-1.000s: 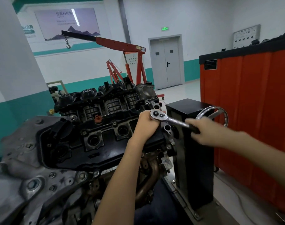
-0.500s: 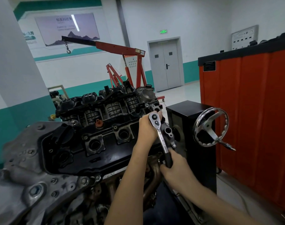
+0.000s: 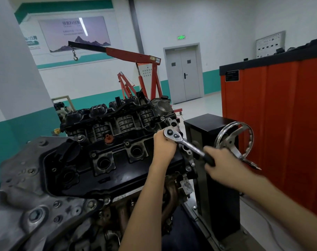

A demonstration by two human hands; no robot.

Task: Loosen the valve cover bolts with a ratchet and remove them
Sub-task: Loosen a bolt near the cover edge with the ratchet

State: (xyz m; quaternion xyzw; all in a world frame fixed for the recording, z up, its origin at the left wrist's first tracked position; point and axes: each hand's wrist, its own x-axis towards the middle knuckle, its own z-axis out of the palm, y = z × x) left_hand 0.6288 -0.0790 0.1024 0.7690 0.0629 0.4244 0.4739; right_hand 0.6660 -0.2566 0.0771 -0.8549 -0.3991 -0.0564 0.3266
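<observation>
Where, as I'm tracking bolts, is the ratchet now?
Head view, centre-right: the ratchet has its head at the right end of the valve cover, in the left hand; the right hand grips its handle.

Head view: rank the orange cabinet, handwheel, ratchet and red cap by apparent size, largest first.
1. orange cabinet
2. handwheel and ratchet: too alike to rank
3. red cap, smallest

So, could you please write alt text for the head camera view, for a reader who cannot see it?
The right hand grips the ratchet handle while the left hand holds its head at the end of a black valve cover; a chrome handwheel stands beyond.
</observation>
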